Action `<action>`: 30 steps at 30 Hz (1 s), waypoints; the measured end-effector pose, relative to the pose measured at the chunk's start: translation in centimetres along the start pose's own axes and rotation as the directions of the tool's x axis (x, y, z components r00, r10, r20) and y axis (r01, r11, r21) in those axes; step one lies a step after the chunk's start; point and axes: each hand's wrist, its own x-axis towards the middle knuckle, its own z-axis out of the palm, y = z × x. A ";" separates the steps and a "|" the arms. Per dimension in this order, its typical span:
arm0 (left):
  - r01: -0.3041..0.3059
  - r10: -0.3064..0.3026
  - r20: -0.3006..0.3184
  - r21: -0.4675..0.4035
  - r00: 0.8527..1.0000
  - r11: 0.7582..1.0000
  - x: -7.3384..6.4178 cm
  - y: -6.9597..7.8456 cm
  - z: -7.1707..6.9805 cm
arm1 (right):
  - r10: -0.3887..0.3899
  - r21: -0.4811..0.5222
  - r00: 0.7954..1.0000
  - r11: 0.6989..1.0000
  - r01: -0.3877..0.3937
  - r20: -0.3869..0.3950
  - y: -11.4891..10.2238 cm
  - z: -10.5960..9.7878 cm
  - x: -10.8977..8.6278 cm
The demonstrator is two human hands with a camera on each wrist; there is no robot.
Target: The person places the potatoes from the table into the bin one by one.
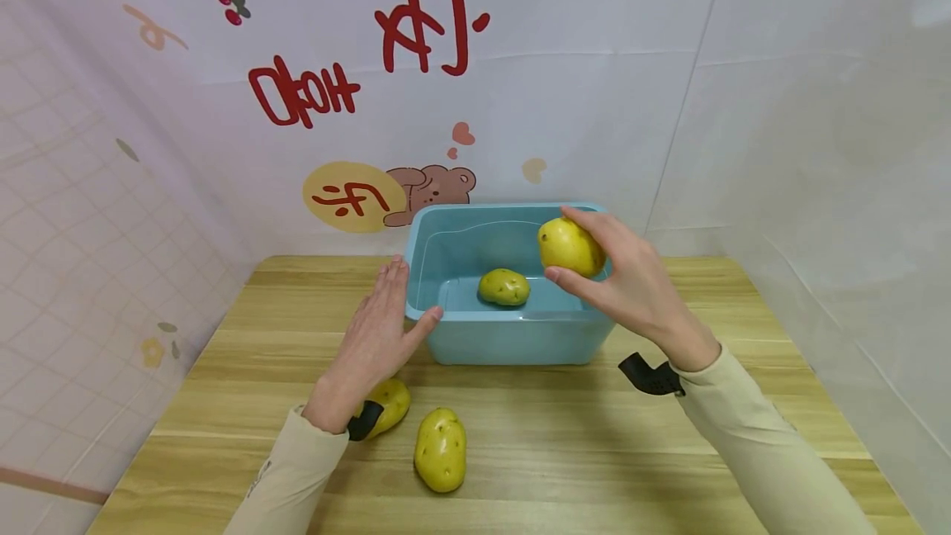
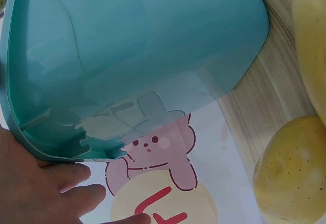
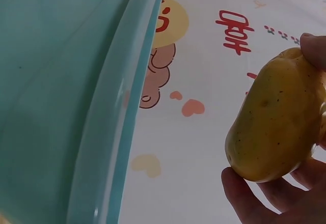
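Observation:
My right hand (image 1: 642,283) grips a yellow potato (image 1: 570,247) between thumb and fingers, above the right side of a light-blue plastic bin (image 1: 513,341). The same held potato (image 3: 275,117) fills the right of the right wrist view. Inside the bin, another potato (image 1: 504,287) lies on the floor. My left hand (image 1: 375,333) rests against the bin's left side, fingers extended along the outside, thumb at the front corner of the rim. In the left wrist view, its fingers (image 2: 81,196) lie just beyond the rim.
Two potatoes lie on the wooden table (image 1: 557,452) in front of the bin: one potato (image 1: 441,450) in plain sight, another potato (image 1: 392,404) partly hidden behind the left wrist. A white printed sheet (image 1: 579,106) stands right behind the bin, with more sheeting at both sides.

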 end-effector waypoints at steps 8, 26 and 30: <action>0.004 -0.004 0.000 -0.003 1.000 1.000 0.0 -0.1 0.0 | 0.077 -0.032 0.992 0.997 -0.074 0.102 0.6 0.4 0.9; 0.009 -0.009 0.005 -0.005 1.000 1.000 -0.1 -0.1 0.0 | 0.206 -0.110 0.936 0.977 -0.181 0.286 2.3 2.5 1.6; 0.008 -0.008 0.004 -0.007 1.000 1.000 -0.1 -0.1 0.0 | 0.203 -0.119 0.930 0.978 -0.174 0.307 2.4 2.7 1.6</action>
